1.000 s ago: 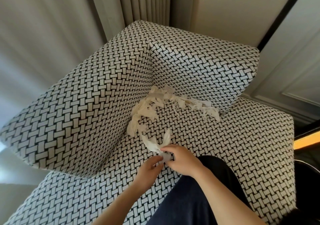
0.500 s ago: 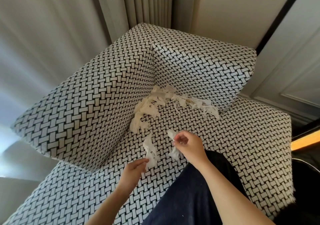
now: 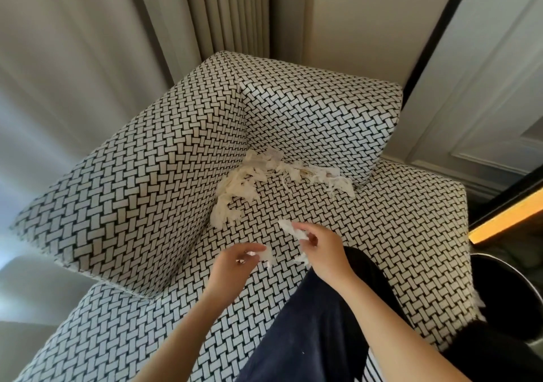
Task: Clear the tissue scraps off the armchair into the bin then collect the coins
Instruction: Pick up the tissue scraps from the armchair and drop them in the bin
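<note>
Left hand: my left hand (image 3: 235,267) is up in front of me, fingers curled, thumb and fingertips pinching a scrap (image 3: 266,256).
Right hand: my right hand (image 3: 326,252) is just beside it and a little farther forward, back to the camera, thumb and forefinger nipping a second scrap (image 3: 289,227).
Gap: the two hands are close but not touching.
Arms: my left forearm (image 3: 176,337) and right forearm (image 3: 382,323) are bare, angling inward.

I get soft daylight through the curtain (image 3: 73,102) at left, orange strip (image 3: 505,220) glowing right, edges fisheye-bent, bottom-right corner dark, focus fair.
</note>
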`<control>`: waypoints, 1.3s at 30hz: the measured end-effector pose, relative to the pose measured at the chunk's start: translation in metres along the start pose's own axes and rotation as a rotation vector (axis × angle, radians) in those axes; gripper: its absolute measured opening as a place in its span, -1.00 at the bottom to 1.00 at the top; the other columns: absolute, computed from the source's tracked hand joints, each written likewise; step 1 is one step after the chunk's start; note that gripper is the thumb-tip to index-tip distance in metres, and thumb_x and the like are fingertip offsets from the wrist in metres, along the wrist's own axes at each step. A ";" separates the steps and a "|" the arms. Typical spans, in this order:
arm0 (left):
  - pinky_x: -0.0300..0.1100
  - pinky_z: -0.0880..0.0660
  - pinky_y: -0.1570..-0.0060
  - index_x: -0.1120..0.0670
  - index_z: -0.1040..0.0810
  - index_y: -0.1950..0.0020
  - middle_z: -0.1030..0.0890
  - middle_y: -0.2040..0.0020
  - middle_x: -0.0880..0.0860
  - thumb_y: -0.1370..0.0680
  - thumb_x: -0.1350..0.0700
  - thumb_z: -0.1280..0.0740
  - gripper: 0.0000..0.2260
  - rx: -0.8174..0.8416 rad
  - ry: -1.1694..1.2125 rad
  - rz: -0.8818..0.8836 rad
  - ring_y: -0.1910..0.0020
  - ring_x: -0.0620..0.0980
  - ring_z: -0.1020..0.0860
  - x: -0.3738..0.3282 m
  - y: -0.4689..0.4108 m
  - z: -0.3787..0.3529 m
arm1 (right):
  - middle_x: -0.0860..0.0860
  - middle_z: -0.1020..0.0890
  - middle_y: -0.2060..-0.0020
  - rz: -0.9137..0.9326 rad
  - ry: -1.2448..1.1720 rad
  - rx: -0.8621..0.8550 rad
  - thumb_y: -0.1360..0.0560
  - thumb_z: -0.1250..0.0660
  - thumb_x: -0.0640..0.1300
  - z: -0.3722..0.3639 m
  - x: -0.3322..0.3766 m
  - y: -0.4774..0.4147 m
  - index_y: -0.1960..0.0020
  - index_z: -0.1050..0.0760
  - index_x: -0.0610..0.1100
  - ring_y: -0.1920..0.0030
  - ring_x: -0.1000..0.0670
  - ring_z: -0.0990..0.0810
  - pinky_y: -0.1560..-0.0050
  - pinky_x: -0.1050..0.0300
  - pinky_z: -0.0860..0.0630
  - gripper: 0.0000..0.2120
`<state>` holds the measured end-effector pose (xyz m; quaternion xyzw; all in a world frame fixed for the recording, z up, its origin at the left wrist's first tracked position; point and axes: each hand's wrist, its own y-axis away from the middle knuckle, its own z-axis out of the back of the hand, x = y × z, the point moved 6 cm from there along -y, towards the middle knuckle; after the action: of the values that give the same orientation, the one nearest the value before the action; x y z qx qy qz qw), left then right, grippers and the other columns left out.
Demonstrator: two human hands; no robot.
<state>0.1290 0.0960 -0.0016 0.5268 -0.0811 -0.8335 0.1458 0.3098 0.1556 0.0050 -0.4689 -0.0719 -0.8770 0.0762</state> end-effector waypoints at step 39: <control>-0.24 -0.28 -0.25 0.08 -0.38 -0.40 -0.39 -0.40 0.06 -0.61 0.14 -0.17 -0.65 1.045 -0.735 -0.668 -0.34 0.00 -0.37 -0.272 -0.028 -0.463 | -0.08 -0.60 0.15 -0.931 -1.075 -1.163 -0.46 -0.35 -0.41 0.280 -0.308 0.187 -0.04 -0.54 -0.29 0.15 0.06 -0.55 -0.09 0.16 -0.49 -0.83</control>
<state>0.6518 0.2203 0.0227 0.2100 -0.3478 -0.8091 -0.4245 0.7433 0.0487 -0.0871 -0.7019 0.1732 -0.3809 -0.5764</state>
